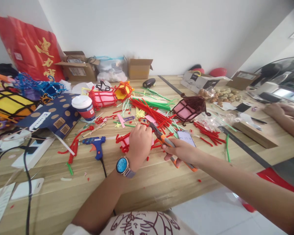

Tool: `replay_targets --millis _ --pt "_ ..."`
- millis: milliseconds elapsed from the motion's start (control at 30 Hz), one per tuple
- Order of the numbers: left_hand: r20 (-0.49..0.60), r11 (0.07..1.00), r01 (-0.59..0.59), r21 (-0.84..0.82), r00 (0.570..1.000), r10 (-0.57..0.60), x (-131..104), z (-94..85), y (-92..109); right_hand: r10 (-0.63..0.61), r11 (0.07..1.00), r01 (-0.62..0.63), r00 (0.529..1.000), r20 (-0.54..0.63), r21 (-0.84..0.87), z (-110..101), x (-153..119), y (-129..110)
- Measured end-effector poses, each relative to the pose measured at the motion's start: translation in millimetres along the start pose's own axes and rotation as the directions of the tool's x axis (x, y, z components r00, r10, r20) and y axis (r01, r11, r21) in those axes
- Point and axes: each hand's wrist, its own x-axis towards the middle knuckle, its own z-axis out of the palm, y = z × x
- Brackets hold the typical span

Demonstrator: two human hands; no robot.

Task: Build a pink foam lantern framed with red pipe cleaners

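Note:
Orange-and-grey pliers (164,140) are gripped in my right hand (180,151), their dark jaws pointing up and left beside my left hand's fingertips. My left hand (140,140), with a watch on the wrist, is closed around a small pink piece edged with red pipe cleaner (123,142); the fingers hide much of it. Loose red pipe cleaners (152,111) lie just beyond both hands. A phone (186,137) rests behind my right hand. To the left of my left hand is a blue glue gun (95,143).
A lidded paper cup (83,107), a pink lantern (104,98) and a brown-framed lantern (189,108) stand farther back. At the left lie a power strip (34,153) and black cables. Another person's hands (276,112) rest at the right, near a flat cardboard box (256,134).

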Motion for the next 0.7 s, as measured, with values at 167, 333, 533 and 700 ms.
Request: replay_targets --millis 167,333,533,700 --pt "-0.004 1.000 0.005 -0.018 1.000 -0.005 0.1 1.4 -0.1 0.008 1.000 -0.008 1.000 0.013 -0.003 3.4 2.0 0.7" --pt "0.034 1.000 0.007 0.015 0.999 -0.008 0.1 -2.6 1.4 0.002 0.993 -0.003 1.000 -0.013 -0.117 3.4 3.8 0.1" --pt "0.045 1.000 0.001 0.029 0.999 -0.003 0.6 -4.4 2.9 -0.146 0.960 0.141 0.989 -0.005 -0.242 2.7 4.3 4.2" --pt "0.047 0.999 0.000 0.036 0.999 -0.002 1.3 -3.3 2.9 -0.176 0.959 0.165 0.984 -0.028 -0.231 3.0 6.8 9.4"
